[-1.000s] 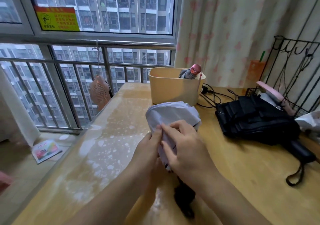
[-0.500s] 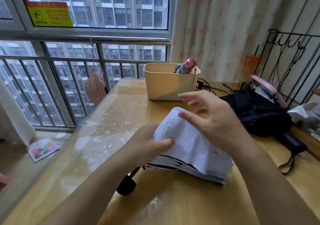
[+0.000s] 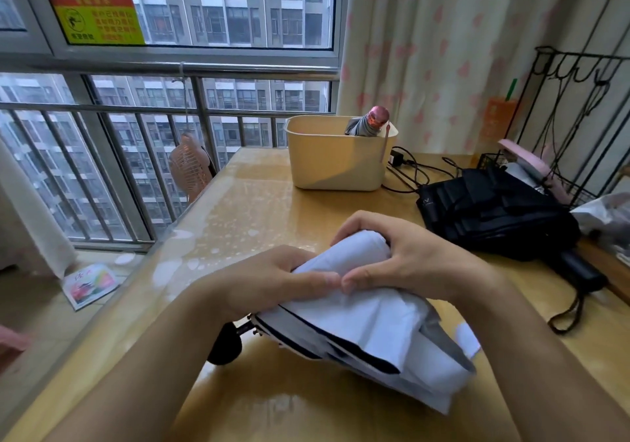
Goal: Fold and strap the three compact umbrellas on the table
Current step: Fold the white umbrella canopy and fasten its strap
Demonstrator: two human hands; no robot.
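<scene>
Both hands meet on the white umbrella [image 3: 375, 332], which lies on the tabletop [image 3: 259, 203] right in front of the person. The left hand [image 3: 269, 281] grips the folded canopy from the near-left side. The right hand [image 3: 412, 261] curls over its far end, and the two thumb tips touch on top of the cloth. The umbrella's black handle [image 3: 225, 346] sticks out to the left beneath the left wrist, and loose flaps spread toward the right. At the back of the tabletop stands a beige bin [image 3: 334, 165]. In it a grey umbrella [image 3: 368, 124] with a pink cap leans in the right corner, a thin pink strap hanging over the rim. Right of the bin lies a black umbrella [image 3: 494, 216], loosely bunched. A wire basket [image 3: 491, 162] behind it holds something pink, possibly another umbrella
</scene>
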